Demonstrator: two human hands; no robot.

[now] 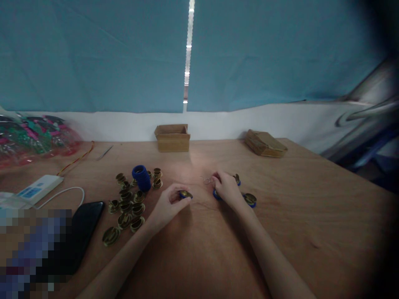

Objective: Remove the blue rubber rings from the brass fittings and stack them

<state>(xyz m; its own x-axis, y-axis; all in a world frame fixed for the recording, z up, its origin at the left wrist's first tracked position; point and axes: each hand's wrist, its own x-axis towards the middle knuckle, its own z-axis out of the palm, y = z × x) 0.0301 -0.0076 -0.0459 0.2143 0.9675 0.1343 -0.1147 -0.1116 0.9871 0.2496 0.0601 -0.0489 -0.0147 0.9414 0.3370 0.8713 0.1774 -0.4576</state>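
Between the thumb and fingers of my left hand [171,205] is a round brass-coloured piece [186,194] with a blue band round its edge. My right hand [227,187] is closed in a pinch over the table. Just left of its fingertips are small thin wire-like rings [207,180]; whether the fingers grip one is too small to tell. Blue-edged brass pieces [250,199] lie beside and partly under that hand. Left of my left hand, several plain brass pieces [125,206] surround an upright stack of blue rings [141,178].
At the back stand an open cardboard box [173,143] and another cardboard box [264,143] farther right. A black phone-like slab [82,232], a white power strip [40,189] with cable and plastic-wrapped items [37,135] occupy the left side. Tweezers-like metal [106,153] lie behind.
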